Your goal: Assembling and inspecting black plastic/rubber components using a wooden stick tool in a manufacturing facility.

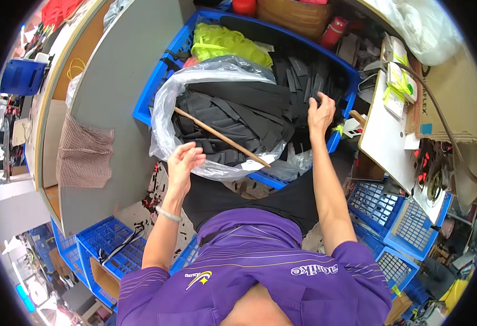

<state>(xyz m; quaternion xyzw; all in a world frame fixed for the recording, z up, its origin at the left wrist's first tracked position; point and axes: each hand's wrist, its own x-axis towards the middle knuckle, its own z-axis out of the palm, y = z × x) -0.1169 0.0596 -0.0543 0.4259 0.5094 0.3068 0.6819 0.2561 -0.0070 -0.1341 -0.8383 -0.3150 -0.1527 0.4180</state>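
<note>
A large blue plastic crate [145,89] stands before me, holding a clear plastic bag [164,103] with its mouth spread wide. Inside the bag lie many flat black strips [233,122], with a thin wooden stick [222,136] slanting across them. My left hand [183,162] is at the bag's near left rim, fingers apart and slightly curled, with nothing seen in it. Over the crate's right side, beside more black strips [306,76], my right hand [321,112] hovers with its fingers loosely spread and nothing visible in them.
Bright yellow-green material [227,43] lies in the crate's far left. A grey panel [121,81] with a brown checked cloth [86,152] borders the left. At right are a white board [377,125] and stacked blue baskets [412,228]. Another blue basket [110,244] sits at lower left.
</note>
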